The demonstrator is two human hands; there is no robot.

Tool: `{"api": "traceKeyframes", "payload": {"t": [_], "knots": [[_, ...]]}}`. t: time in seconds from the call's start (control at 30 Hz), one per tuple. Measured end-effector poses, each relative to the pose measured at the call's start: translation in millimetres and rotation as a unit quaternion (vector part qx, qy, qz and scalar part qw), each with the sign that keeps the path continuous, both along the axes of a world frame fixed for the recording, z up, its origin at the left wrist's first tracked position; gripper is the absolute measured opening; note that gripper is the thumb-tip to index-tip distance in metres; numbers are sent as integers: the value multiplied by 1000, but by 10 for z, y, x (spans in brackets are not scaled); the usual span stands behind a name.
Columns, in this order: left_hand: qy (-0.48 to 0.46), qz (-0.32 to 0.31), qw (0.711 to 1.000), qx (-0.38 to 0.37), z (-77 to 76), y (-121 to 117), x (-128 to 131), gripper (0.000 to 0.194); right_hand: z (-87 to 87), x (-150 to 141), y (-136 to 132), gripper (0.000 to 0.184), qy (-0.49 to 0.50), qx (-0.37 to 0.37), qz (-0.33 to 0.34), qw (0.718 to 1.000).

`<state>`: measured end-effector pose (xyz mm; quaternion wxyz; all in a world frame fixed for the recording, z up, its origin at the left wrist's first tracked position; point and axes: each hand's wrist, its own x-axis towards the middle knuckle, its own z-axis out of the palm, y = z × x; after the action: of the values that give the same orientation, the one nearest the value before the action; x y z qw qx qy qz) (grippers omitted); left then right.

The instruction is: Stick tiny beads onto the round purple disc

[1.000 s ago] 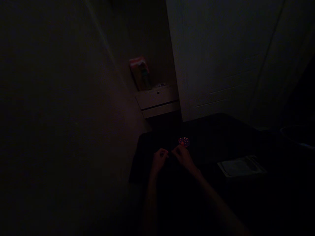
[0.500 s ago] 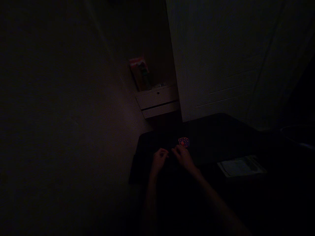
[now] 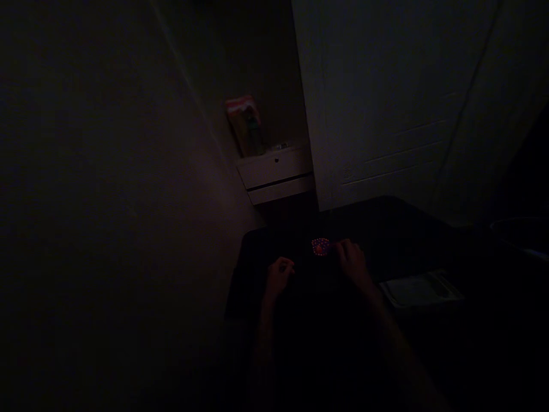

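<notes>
On the dark table (image 3: 291, 240), a small round object with glowing red and purple dots (image 3: 320, 246) lies between and slightly beyond my hands. To its left, my left hand (image 3: 279, 276) rests with curled fingers near the tabletop; whatever may be in them is too dark to see. My right hand (image 3: 353, 262) is just right of the glowing object, its fingers drawn together. A faint purple glow shows at those fingertips, and I cannot make out what they hold.
The room is very dark. A pale flat booklet-like item (image 3: 422, 289) lies at right. Behind the table stand a white drawer unit (image 3: 278, 171), a red-and-white package (image 3: 243, 123) on it, and a large pale panel (image 3: 377, 103). A wall (image 3: 180, 200) runs along the left.
My right hand has moved right, from the near edge of the glowing object to its right side, uncovering more of it. My left hand has stayed nearly still.
</notes>
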<state>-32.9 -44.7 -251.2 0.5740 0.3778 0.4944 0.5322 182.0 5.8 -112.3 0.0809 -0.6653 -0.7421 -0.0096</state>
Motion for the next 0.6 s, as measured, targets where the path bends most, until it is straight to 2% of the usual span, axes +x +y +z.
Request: {"api": "traceKeyframes", "payload": {"t": [0.27, 0.47, 0.6], "knots": [[11, -2, 1000, 9, 47, -7, 30, 21, 42, -52, -20, 30, -92, -63, -14, 994], [7, 1, 1000, 18, 9, -5, 37, 24, 15, -46, -15, 28, -105, -56, -21, 993], [8, 0, 1000, 17, 41, 42, -26, 26, 73, -112, 34, 27, -104, -48, -15, 993]]}}
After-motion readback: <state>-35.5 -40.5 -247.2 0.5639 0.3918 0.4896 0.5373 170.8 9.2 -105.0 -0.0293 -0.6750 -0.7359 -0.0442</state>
